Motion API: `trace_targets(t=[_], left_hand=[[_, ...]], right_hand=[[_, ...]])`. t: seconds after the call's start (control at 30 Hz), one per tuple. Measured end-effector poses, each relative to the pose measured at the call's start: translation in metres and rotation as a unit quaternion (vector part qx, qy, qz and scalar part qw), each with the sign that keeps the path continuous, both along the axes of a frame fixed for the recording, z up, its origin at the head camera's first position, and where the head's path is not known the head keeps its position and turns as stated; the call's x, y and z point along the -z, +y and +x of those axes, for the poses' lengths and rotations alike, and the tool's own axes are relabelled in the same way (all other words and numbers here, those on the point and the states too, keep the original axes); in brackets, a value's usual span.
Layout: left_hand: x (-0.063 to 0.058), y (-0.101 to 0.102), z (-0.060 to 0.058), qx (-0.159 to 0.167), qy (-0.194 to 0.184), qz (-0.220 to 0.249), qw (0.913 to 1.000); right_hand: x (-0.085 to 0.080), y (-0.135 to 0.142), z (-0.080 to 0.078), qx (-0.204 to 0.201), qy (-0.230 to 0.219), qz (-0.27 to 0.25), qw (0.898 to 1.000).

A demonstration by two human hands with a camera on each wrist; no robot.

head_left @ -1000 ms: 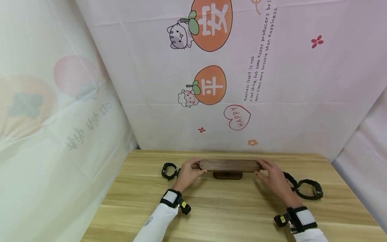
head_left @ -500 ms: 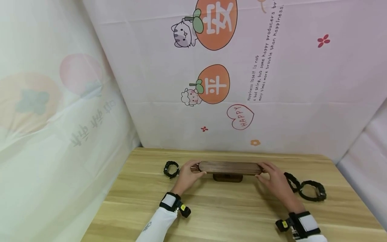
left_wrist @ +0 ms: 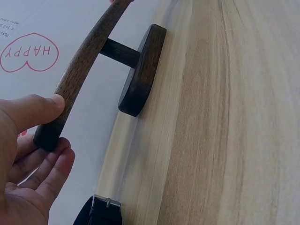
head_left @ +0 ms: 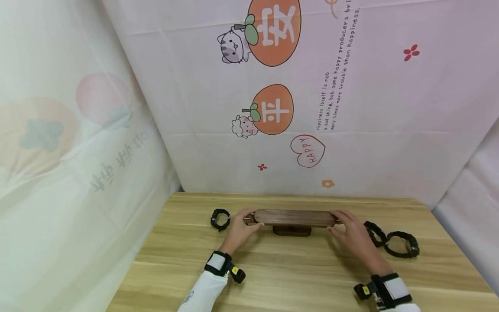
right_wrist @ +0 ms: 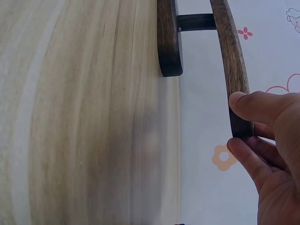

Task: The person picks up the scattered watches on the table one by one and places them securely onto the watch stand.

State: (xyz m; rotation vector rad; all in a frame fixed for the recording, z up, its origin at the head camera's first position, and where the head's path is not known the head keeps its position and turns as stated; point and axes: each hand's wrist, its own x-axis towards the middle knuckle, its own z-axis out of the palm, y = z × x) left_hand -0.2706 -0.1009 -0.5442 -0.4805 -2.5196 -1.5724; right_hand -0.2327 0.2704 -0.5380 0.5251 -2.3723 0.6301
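A T-shaped dark wooden stand stands near the table's back edge, with a long rounded top bar (head_left: 294, 217), a short post (right_wrist: 197, 22) and a flat base (head_left: 291, 231). My left hand (head_left: 238, 229) pinches the bar's left end; in the left wrist view its thumb (left_wrist: 40, 110) lies on one face and the other fingers curl behind the tip. At the opposite end, my right hand (head_left: 352, 234) pinches the bar the same way, thumb (right_wrist: 258, 104) on the near side. The post joins bar and base in both wrist views.
A black watch (head_left: 220, 219) lies left of my left hand; its buckled strap (left_wrist: 104, 206) shows in the left wrist view. Two more black watches (head_left: 402, 245) lie beyond my right hand, one partly hidden by it. Behind the wooden table (head_left: 292, 277) hangs a printed white cloth (head_left: 370, 151).
Both hands keep their hold on the bar's ends. The stand has come slightly toward me, and the head view has shifted a little. The watches stay where they lie.
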Motion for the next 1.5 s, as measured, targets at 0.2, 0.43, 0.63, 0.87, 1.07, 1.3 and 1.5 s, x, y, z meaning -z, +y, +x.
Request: trace_targets(t=[0.2,0.43,0.63,0.87,1.07,1.3,1.5], left_hand=[[0.001,-0.001,0.001,-0.002,0.01,0.001,1.0],[0.001,-0.002,0.004,-0.006,0.001,-0.005,1.0],[0.002,-0.002,0.005,-0.004,0.014,-0.009,0.9998],[0.002,-0.001,0.007,-0.002,0.013,-0.018,0.9997],[0.001,-0.004,0.007,0.008,0.01,-0.025,0.9996],[-0.003,-0.012,0.008,0.018,0.006,-0.027,0.9995],[-0.01,-0.026,0.008,0.016,0.014,-0.029,0.9993]], right_hand=[[0.0,-0.001,0.0,0.002,0.0,0.0,1.0],[-0.002,-0.003,0.003,0.003,0.0,0.002,1.0],[-0.004,-0.003,0.004,0.01,-0.023,0.004,1.0],[-0.011,-0.003,0.007,0.008,-0.066,0.007,0.998],[-0.02,-0.002,0.007,0.001,-0.152,0.002,0.988],[-0.022,-0.004,0.005,-0.005,-0.174,0.01,0.985],[-0.019,-0.005,0.004,-0.008,-0.155,0.017,0.988]])
